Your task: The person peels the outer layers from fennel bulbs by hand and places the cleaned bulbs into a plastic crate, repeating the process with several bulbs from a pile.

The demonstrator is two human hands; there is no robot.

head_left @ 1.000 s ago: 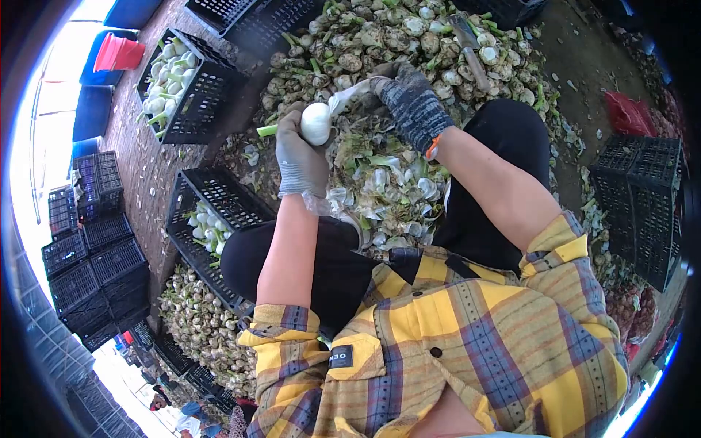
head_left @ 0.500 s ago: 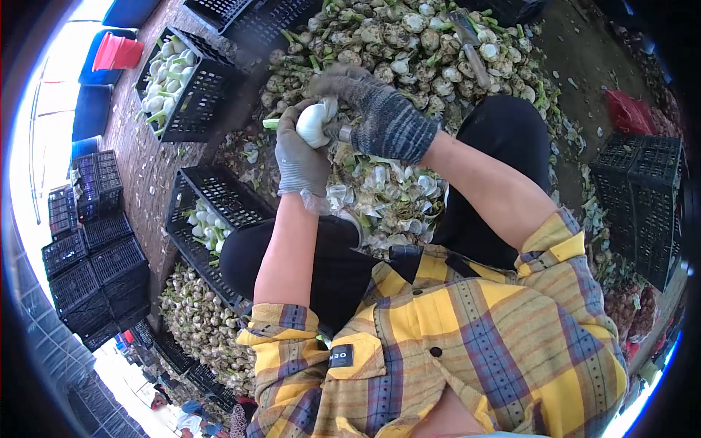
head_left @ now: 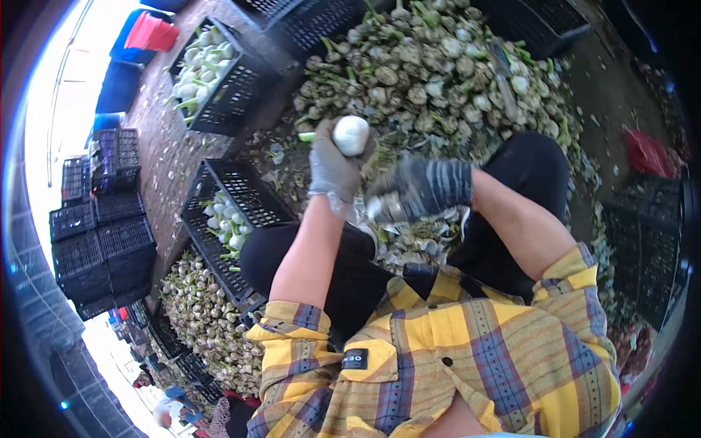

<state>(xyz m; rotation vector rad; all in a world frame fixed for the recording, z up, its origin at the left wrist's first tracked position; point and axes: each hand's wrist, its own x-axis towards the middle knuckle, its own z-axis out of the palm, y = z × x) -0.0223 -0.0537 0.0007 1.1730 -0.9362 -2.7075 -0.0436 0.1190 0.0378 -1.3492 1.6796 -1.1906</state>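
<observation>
Floor (head_left: 162, 139) has peelings (head_left: 412, 244) around garlic pile (head_left: 416, 73), crates (head_left: 237, 91) beside it. Left hand (head_left: 336, 168) fingers grip bulb (head_left: 351, 136); right hand (head_left: 420, 191) blurred, can't tell fingers' state.

The right hand (head_left: 422, 191) is blurred (the pale thing (head_left: 384, 206) at its fingers cannot be made out), the white bulb (head_left: 351, 136) hides part of the left hand (head_left: 334, 166), the top edge cuts off a black crate (head_left: 314, 29), and a distant person (head_left: 175, 409) looks blurred.
</observation>
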